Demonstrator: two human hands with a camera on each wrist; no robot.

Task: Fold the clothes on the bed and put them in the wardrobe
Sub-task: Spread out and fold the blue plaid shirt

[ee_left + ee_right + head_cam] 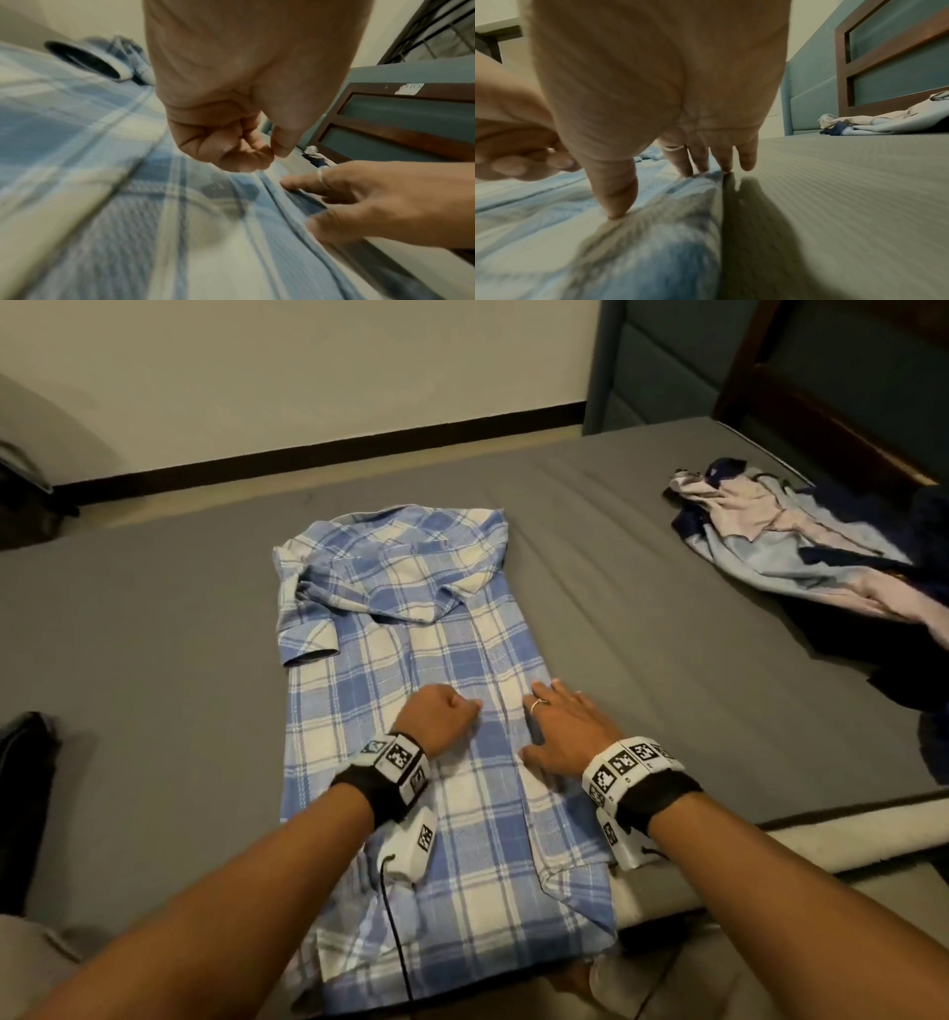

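Note:
A blue-and-white plaid shirt (411, 618) lies lengthwise on the grey bed (154, 634), its sleeves folded in over the chest. My left hand (441, 716) hovers over the shirt's middle with the fingers curled into a fist; the left wrist view shows this left hand (231, 146) holding no cloth. Beside it, my right hand (560, 726) lies spread on the shirt's right edge. In the right wrist view the straight fingertips (618, 209) press on the shirt (552, 223) at its fold line.
A loose pile of pale blue, pink and navy clothes (801, 541) sits at the bed's far right, near the teal headboard (667, 361). A dark object (25, 803) lies at the bed's left edge. The shirt's hem hangs over the near edge.

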